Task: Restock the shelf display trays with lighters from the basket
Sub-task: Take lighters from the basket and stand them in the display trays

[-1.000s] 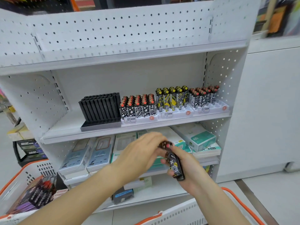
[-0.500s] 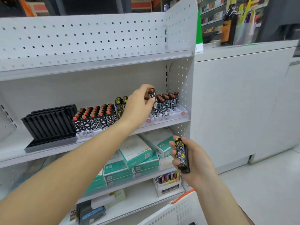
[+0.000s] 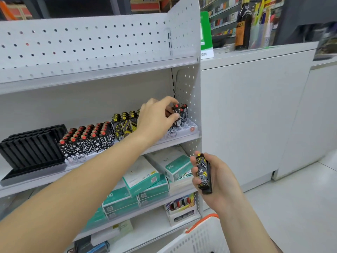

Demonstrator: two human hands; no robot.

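My left hand (image 3: pixel 156 117) reaches to the right end of the middle shelf and pinches a red-topped black-and-white lighter (image 3: pixel 176 114) over the rightmost white display tray (image 3: pixel 189 127). Other red-topped lighters stand in that tray beside it. My right hand (image 3: pixel 217 179) is lower, in front of the shelf's right post, gripping a few black lighters with yellow marks (image 3: pixel 203 175). Trays of yellow-topped lighters (image 3: pixel 125 122) and red-topped lighters (image 3: pixel 91 137) stand further left. The white basket (image 3: pixel 200 236) with an orange rim shows at the bottom.
A black slotted display stand (image 3: pixel 32 147) sits at the shelf's left end. Teal and white boxes (image 3: pixel 145 181) fill the shelf below. A white counter (image 3: pixel 255 110) stands to the right, with bare floor beyond.
My left hand has carried the red-topped lighter from my right hand up to the rightmost tray and lowered it among the others. The view has swung right.
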